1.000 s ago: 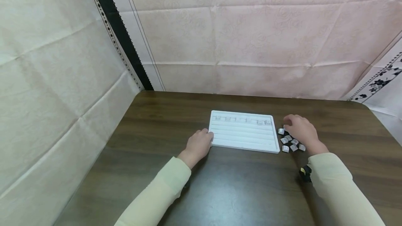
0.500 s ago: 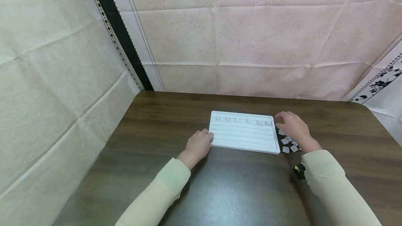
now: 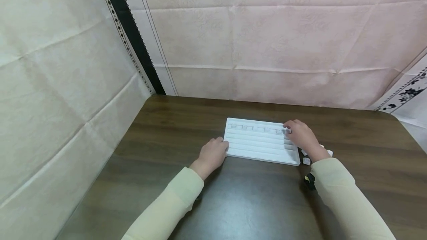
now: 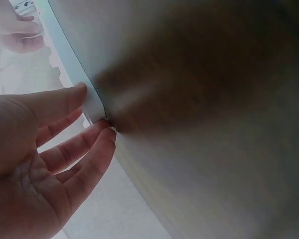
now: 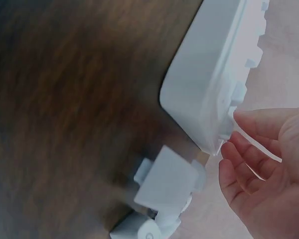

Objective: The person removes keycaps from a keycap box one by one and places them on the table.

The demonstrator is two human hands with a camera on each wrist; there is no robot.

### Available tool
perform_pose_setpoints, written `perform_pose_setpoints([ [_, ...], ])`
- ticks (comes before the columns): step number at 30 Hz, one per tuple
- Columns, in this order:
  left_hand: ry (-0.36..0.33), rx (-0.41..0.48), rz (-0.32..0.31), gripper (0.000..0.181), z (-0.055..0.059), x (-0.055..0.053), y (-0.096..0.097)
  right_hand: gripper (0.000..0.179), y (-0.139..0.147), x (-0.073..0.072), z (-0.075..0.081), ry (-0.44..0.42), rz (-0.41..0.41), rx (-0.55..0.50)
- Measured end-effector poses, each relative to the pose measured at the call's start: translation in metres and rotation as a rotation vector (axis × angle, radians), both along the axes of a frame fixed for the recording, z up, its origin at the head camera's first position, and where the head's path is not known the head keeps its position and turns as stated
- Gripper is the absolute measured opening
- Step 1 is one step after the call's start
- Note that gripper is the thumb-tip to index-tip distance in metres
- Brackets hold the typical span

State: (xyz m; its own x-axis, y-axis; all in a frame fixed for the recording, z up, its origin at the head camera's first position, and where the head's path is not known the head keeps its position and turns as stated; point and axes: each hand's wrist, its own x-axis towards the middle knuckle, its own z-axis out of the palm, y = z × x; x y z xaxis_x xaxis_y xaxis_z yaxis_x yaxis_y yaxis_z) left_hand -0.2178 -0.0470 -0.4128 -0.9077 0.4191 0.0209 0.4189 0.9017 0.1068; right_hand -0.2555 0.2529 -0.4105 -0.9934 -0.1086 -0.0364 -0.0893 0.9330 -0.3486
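Note:
A white ridged board (image 3: 258,150) with a row of small white tiles (image 3: 255,128) along its far side lies on the table. My left hand (image 3: 211,155) holds its left end, thumb and fingers on the edge in the left wrist view. Over the board's far right corner, my right hand (image 3: 301,135) pinches a small white tile (image 5: 228,124) between thumb and fingers, at the end of the row. More white tiles (image 3: 306,161) lie loose right of the board, partly hidden beneath the right hand and wrist. In the right wrist view, a loose tile (image 5: 168,179) lies near the board's corner.
The brown wooden table (image 3: 186,121) has rounded far corners. Pale cloth (image 3: 283,40) hangs behind it, and another cloth (image 3: 66,84) hangs along the left. A dark band (image 3: 133,36) runs down where they meet.
My right hand has moved left from the loose tiles to the board's far right corner, bringing a tile there. The left hand keeps its hold on the board. The head view has shifted slightly.

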Motion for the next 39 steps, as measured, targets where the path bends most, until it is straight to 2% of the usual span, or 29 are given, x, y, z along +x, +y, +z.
perform_pose_setpoints([
  [21,-0.008,-0.008,0.010,0.020,0.000,0.000,0.001,0.027,-0.004,-0.008,-0.003,-0.024,-0.025,0.049],
  [29,-0.009,-0.008,0.007,0.020,0.000,0.000,0.000,0.028,0.001,-0.003,0.003,0.011,-0.038,0.033],
  [39,0.027,-0.011,-0.007,0.013,-0.001,0.000,0.000,0.025,0.023,0.009,0.006,0.044,-0.058,0.017],
])
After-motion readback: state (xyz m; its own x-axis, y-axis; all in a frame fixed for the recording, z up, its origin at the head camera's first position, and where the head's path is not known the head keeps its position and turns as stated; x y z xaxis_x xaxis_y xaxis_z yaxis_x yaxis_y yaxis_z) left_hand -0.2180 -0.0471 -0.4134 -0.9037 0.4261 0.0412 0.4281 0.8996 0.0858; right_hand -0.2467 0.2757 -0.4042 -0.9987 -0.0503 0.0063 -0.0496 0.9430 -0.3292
